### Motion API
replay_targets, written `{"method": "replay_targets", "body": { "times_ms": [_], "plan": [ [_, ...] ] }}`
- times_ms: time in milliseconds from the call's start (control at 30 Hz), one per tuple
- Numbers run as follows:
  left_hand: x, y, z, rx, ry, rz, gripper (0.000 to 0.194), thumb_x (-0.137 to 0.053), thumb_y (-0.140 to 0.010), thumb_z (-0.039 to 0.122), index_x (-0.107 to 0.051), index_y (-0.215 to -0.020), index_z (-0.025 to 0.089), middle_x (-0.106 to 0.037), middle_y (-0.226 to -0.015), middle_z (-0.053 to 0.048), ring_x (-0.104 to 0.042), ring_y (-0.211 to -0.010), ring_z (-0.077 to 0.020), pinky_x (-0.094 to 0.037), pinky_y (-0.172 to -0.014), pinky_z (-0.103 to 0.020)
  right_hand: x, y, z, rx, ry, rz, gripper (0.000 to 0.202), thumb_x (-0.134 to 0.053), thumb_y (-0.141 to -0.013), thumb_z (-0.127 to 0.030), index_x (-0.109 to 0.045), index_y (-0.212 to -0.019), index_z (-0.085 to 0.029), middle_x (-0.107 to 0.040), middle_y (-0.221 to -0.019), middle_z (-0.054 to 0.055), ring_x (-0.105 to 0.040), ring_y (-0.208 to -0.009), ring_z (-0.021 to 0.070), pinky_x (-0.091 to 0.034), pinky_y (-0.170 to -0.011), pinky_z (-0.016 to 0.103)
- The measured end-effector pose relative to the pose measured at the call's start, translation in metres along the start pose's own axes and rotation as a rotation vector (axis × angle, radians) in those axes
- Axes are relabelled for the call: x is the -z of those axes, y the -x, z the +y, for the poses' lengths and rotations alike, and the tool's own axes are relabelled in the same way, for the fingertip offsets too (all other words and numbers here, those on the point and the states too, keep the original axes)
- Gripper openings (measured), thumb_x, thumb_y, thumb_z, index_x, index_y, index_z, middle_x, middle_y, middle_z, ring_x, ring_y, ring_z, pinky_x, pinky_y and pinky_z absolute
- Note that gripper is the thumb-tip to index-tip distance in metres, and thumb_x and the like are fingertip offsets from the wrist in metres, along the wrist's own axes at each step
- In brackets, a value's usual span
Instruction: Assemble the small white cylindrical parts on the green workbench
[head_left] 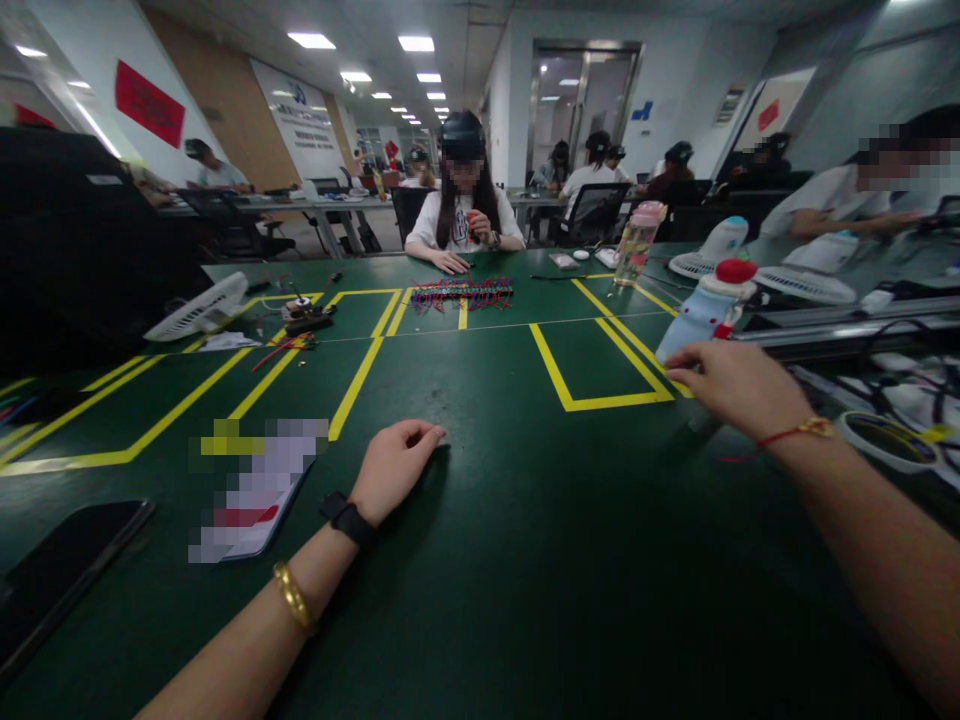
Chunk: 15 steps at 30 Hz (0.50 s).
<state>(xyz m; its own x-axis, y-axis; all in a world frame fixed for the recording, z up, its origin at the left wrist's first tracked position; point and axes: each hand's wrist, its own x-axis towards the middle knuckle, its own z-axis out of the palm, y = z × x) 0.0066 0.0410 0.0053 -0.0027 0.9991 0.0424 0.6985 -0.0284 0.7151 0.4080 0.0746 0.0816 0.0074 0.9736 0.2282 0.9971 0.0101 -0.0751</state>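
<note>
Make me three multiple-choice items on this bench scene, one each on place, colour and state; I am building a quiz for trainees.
1. Where is the bottle?
A. by the right hand
B. by the left hand
C. on the phone

2. What colour are the table lines?
A. white
B. yellow
C. red

3. How is the left hand?
A. gripping a fan
B. raised in the air
C. loosely curled on the table, holding nothing

Key: 1 A, the right fingertips are at its base; 2 B, yellow tape on green; 3 C, nothing is in it.
</note>
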Motion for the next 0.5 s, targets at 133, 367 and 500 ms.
{"method": "replay_targets", "body": {
  "times_ms": [133, 367, 500],
  "plan": [
    [-0.001, -0.002, -0.004, -0.002, -0.012, 0.008, 0.04, -0.048, -0.082, 0.053, -0.069, -0.087, 0.019, -0.07, -0.081, -0.003, -0.062, -0.075, -0.0206, -0.041, -0.065, -0.03, 0.015, -0.015, 0.062, -0.208, 0.162, -0.277, 0.021, -0.062, -0.074, -0.037, -0.073, -0.086, -0.024, -0.068, -0.087, 0.004, -0.06, -0.081, 0.0206, -0.041, -0.069, 0.031],
    [0.001, -0.001, -0.006, -0.006, -0.012, 0.018, 0.038, -0.05, -0.082, 0.053, -0.07, -0.086, 0.021, -0.07, -0.083, -0.002, -0.063, -0.078, -0.0204, -0.042, -0.068, -0.03, 0.01, -0.015, 0.063, -0.21, 0.13, -0.415, 0.019, -0.061, -0.075, -0.035, -0.075, -0.082, -0.024, -0.07, -0.085, 0.002, -0.061, -0.081, 0.0175, -0.04, -0.069, 0.027],
    [0.001, -0.001, -0.008, -0.002, -0.008, 0.016, 0.038, -0.05, -0.082, 0.053, -0.07, -0.086, 0.021, -0.07, -0.082, -0.002, -0.063, -0.077, -0.0202, -0.042, -0.067, -0.03, 0.012, -0.015, 0.065, -0.201, 0.114, -0.427, 0.019, -0.061, -0.076, -0.035, -0.075, -0.083, -0.024, -0.07, -0.087, 0.002, -0.061, -0.08, 0.0168, -0.04, -0.07, 0.027]
  ]
}}
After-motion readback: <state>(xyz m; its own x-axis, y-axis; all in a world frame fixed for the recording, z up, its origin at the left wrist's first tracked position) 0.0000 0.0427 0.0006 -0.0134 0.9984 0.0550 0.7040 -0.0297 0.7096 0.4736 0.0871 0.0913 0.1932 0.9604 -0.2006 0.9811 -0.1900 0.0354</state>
